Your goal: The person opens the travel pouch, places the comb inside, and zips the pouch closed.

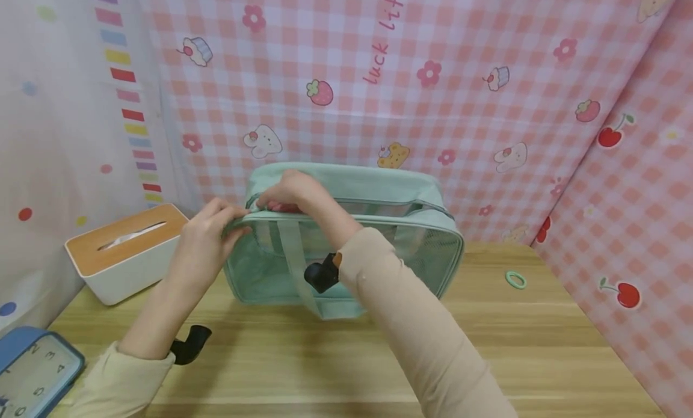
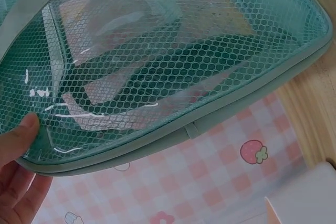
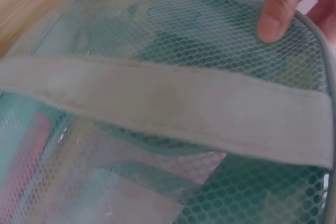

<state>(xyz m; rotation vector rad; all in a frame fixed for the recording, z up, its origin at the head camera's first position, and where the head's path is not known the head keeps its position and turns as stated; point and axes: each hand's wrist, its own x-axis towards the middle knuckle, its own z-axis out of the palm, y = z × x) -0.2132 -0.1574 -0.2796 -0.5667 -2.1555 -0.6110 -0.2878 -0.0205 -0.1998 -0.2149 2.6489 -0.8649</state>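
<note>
A mint-green travel bag (image 1: 346,255) with see-through mesh panels stands upright on the table, its top partly unzipped. My left hand (image 1: 208,237) grips its upper left corner. In the left wrist view the thumb (image 2: 20,137) presses the mesh front and the other fingers are behind the edge. My right hand (image 1: 295,192) reaches across the top, its curled fingertips pinching at the left end of the zipper (image 1: 379,202); the fingers cover the pull. A strap handle (image 3: 168,98) hangs down the bag's front. Pale and pinkish items show through the mesh.
A white tissue box with a wooden lid (image 1: 130,249) is left of the bag. At the lower left lies a blue-framed clock (image 1: 40,370). A small green ring (image 1: 515,279) rests on the table (image 1: 487,346) to the right. Pink checked cloth (image 1: 346,123) hangs close behind.
</note>
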